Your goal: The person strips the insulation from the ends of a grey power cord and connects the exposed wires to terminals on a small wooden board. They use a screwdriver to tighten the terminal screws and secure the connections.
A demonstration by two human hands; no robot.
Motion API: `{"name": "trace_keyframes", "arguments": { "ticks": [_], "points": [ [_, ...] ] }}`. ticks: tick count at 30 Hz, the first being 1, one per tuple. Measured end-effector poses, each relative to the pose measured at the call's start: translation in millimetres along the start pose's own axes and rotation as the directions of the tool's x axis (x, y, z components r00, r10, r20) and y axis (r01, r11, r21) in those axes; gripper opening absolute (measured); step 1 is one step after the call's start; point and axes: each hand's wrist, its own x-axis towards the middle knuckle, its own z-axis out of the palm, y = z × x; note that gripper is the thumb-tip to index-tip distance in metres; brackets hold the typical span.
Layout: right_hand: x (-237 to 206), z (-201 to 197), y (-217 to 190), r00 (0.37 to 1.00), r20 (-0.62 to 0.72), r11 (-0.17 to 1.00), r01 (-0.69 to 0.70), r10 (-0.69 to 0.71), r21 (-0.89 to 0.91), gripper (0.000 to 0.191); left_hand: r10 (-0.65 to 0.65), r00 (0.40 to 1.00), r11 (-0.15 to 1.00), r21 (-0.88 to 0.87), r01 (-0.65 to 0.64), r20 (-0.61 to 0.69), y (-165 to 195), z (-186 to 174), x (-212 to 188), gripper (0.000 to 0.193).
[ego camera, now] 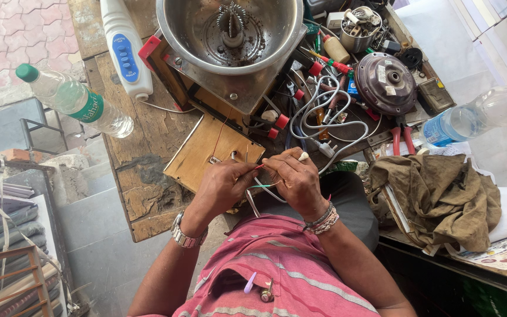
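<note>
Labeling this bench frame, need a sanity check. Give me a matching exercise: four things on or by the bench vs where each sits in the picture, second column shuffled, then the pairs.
Things:
1. steel bowl
2. green-capped bottle
3. brown cloth
4. thin wires

Places:
A. far left, lying across the bench edge
B. between the left hand and right hand
C. top centre, on the machine body
D. right of the hands, heaped on the bench

Pairs: 1-C, 2-A, 3-D, 4-B
</note>
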Motion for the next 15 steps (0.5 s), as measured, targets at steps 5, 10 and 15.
{"name": "trace_keyframes", "arguments": {
  "ticks": [5,10,15],
  "points": [
    [-4,4,-2,0.999,-0.036,0.997,-0.043,0.041,-0.063,0.012,0.065,0.997,0.998,-0.010,-0.066,-0.042,-3,5,-2,0.016],
    [-1,-1,-2,0.999,0.006,0.995,-0.038,0.038,-0.088,0.012,0.089,0.992,0.993,0.088,-0.082,-0.084,-5,12,0,0.017],
    [4,-4,-3,0.992,0.126,0.992,0.018,-0.002,-0.123,0.013,0.134,0.986,0.986,0.115,-0.123,-0.097,-6,14,-1,0.018]
  ]
}}
